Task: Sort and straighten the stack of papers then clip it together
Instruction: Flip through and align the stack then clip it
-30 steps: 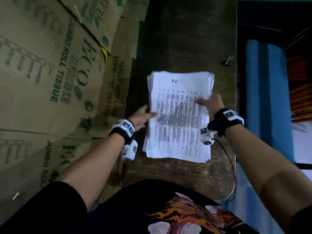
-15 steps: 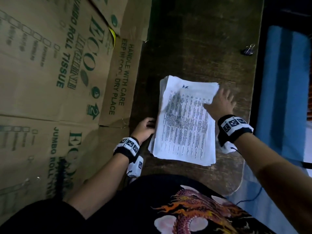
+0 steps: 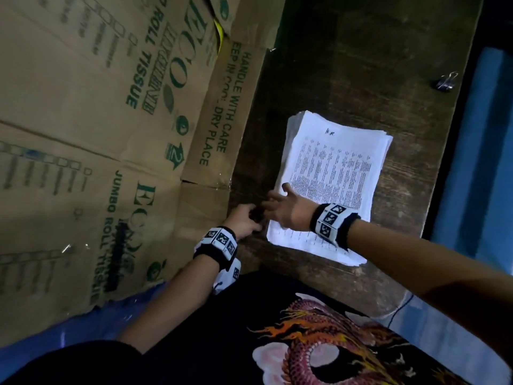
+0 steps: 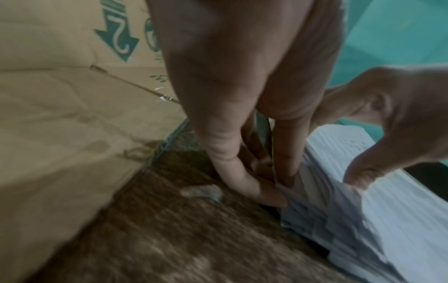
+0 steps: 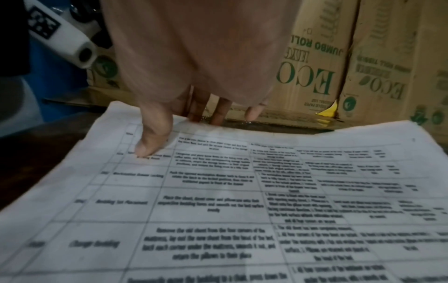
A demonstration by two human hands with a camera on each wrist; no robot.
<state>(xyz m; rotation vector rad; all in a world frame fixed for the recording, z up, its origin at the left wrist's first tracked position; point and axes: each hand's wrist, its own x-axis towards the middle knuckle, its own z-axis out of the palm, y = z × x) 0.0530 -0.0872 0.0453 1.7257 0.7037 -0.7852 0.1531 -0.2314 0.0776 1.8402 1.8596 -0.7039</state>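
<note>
The stack of printed papers (image 3: 330, 179) is lying flat on the dark wooden table (image 3: 347, 65), its sheets slightly fanned along the edges. The left hand (image 3: 244, 222) is sitting at the stack's 8 o'clock corner, its fingertips (image 4: 264, 195) curling in and pinching the lower sheets there. The right hand (image 3: 286, 208) is reaching across the near end of the stack toward 9 o'clock, its thumb (image 5: 152, 137) pressing down on the top sheet while the other fingers are extending past the paper's edge, gripping nothing. A binder clip (image 3: 445, 82) is resting at 1 o'clock, well apart from the stack, near the table's edge. Cardboard boxes (image 3: 97, 120) are standing at 9 o'clock.
</note>
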